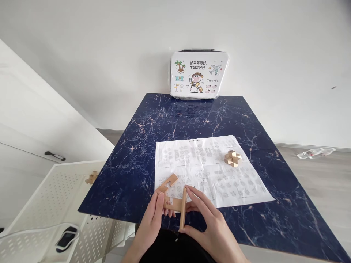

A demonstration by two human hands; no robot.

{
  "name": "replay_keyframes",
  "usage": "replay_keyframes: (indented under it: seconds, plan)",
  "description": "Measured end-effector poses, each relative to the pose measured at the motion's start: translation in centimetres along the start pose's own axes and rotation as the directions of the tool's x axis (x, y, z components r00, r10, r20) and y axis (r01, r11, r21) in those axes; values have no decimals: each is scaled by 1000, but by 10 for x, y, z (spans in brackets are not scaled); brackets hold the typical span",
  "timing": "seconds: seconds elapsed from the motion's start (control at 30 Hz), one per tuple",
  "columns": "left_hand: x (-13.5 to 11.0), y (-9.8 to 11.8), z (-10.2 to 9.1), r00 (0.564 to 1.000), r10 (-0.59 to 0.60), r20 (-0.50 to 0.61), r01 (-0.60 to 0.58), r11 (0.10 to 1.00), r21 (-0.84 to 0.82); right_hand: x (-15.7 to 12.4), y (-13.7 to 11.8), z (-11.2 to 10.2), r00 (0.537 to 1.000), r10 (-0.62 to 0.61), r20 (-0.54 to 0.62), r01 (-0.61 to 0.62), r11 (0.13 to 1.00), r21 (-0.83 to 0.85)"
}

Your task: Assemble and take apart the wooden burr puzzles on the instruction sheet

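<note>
My left hand (pixel 155 215) pinches a notched wooden puzzle piece (pixel 172 205) lying crosswise. My right hand (pixel 204 215) grips a second wooden bar (pixel 182 208) held upright against the first, so the two form a cross just above the table's near edge. Another notched wooden piece (pixel 168 182) lies on the white instruction sheet (pixel 214 175) just beyond my left fingers. An assembled wooden burr puzzle (pixel 233 158) rests on the sheet farther right.
The sheet lies on a dark blue marbled table (pixel 170 124). A white illustrated case (pixel 197 75) stands against the wall at the far edge. A white perforated basket (pixel 49 204) with a wooden piece (pixel 91 177) sits left. A plastic bottle (pixel 315 153) lies on the floor right.
</note>
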State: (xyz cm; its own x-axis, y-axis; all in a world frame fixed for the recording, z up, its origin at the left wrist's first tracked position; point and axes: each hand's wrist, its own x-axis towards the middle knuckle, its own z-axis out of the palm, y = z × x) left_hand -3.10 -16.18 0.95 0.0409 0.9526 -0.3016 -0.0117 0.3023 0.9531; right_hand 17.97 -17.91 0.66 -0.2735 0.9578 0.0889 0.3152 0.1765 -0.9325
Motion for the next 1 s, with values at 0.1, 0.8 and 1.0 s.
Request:
replay_keyframes:
  seconds: [0.1,0.8,1.0]
  plan:
    - [0,-3,-1,1000,-10,-24,11,1000,29,-3,3,4,1000,16,7,-16,999,-47]
    - [-2,-3,-1,999,30,21,-33,991,127,-1,-1,6,996,68,49,-71,996,54]
    - [-5,-1,-1,1000,3,9,-4,988,155,1,-4,4,993,55,108,-66,993,97]
